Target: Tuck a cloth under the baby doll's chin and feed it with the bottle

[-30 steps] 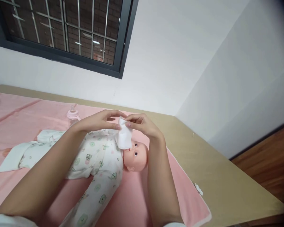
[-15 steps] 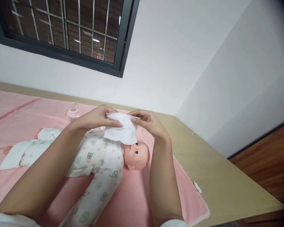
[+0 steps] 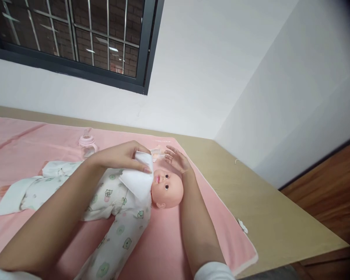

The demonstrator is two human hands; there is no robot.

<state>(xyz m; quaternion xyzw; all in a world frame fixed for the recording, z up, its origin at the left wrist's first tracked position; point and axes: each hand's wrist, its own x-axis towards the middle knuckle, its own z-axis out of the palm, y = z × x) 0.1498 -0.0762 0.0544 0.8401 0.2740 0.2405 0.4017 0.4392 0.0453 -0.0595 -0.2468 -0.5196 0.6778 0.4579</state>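
A cloth (image 3: 139, 177) is pinched by the left hand (image 3: 128, 156) over the chest of the doll (image 3: 116, 194), laid on the blanket (image 3: 163, 245); the right hand (image 3: 177, 161) is held open near its head.

Barred window (image 3: 72, 33), pink-topped bottle (image 3: 87, 142), white object (image 3: 242, 226).
Bottle stands near pink blanket (image 3: 220, 237)'s far edge; white object lies at right edge.

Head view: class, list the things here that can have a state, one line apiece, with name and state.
Left hand: closed on the white cloth
White cloth: partly draped over the doll's chest
Right hand: open, nothing visibly held
Doll: lying down, dressed, eyes open
Bottle: upright, teat uncovered
Pink blanket: spread out, creased
Window: barred; open or shut, cannot tell
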